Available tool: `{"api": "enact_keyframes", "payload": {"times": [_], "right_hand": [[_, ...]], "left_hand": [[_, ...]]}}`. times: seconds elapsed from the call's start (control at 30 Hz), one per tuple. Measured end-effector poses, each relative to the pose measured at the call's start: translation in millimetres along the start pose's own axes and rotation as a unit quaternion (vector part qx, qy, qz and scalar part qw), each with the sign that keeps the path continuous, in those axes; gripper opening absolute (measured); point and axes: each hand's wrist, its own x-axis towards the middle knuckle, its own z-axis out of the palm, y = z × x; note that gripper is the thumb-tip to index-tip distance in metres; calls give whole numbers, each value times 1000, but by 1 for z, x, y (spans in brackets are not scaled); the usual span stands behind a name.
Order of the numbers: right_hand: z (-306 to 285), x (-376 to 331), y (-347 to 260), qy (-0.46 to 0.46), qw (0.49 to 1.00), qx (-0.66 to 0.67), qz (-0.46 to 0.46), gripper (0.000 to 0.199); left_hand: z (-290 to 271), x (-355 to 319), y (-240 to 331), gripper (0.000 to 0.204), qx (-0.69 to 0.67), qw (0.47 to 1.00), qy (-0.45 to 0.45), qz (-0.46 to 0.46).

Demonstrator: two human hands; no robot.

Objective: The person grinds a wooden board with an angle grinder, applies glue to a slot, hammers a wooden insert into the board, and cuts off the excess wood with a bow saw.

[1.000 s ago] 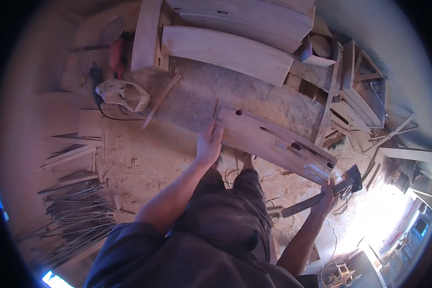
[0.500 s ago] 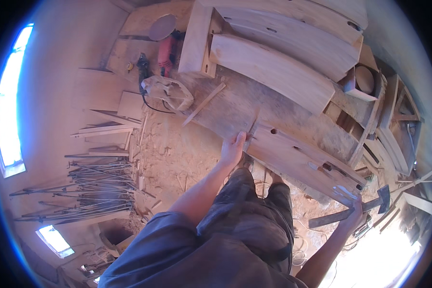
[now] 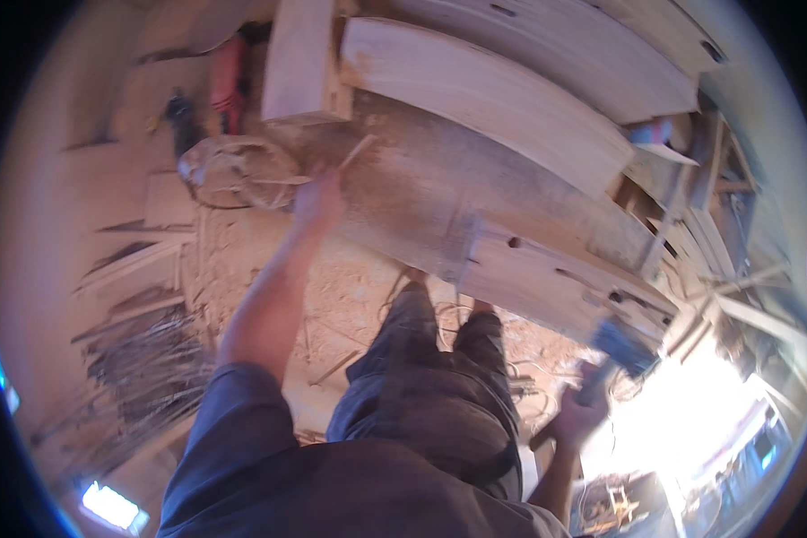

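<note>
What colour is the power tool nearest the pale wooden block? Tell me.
The power tool is mostly red; the head view shows it best.

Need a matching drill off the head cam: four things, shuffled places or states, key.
1. Red power tool
2. Dark-headed hammer
3. Long flat wooden board
4. Thin pale wooden strip

A. In the right hand's grip
B. Slotted in several places
C. Beside the left hand's grip
D. Just beyond the crumpled cream bundle

Pairs: 1-D, 2-A, 3-B, 4-C
</note>
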Motion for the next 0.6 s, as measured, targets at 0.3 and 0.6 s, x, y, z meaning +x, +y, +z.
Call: {"api": "enact_keyframes", "payload": {"times": [0.3,0.6], "right_hand": [[177,-25,-75,-409,902,-128,-60,30],[306,15,-110,-386,912,111,-79,50]], "left_hand": [[-87,-16,64,13,-243,963,-119,-1],[-125,-46,132,29,-193,956,0,219]]}}
